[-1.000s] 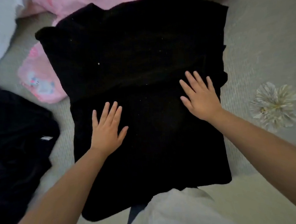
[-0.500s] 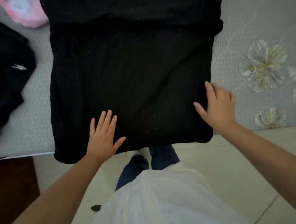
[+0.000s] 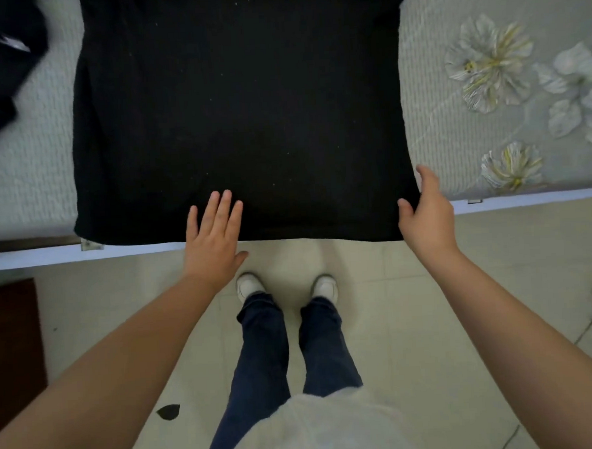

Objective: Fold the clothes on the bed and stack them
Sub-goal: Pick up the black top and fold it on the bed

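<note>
Nearest the camera, a white shirt hem [image 3: 332,428], dark blue trousers [image 3: 263,356] and white shoes [image 3: 251,285] stand on a pale tiled floor [image 3: 413,321]. A dark leaf-shaped scrap [image 3: 168,411] lies on the tiles to the left.

The left hand [image 3: 213,244] lies palm down at the near hem of the black garment [image 3: 237,117]. Its fingers are straight and close together, with the fingertips resting on the fabric; it grips nothing. The right hand [image 3: 426,214] is at the garment's near right corner, turned on edge. Its fingers are loosely extended along the right side of the cloth and the thumb touches the hem. Whether it pinches the fabric cannot be determined.

The black garment lies flat on the bed [image 3: 28,176], its near hem overhanging the bed's white edge. To the right, the bedcover carries a printed flower pattern [image 3: 488,63]. At the far left, a second dark garment [image 3: 1,61] lies crumpled on the bed, well apart from the hands.
</note>
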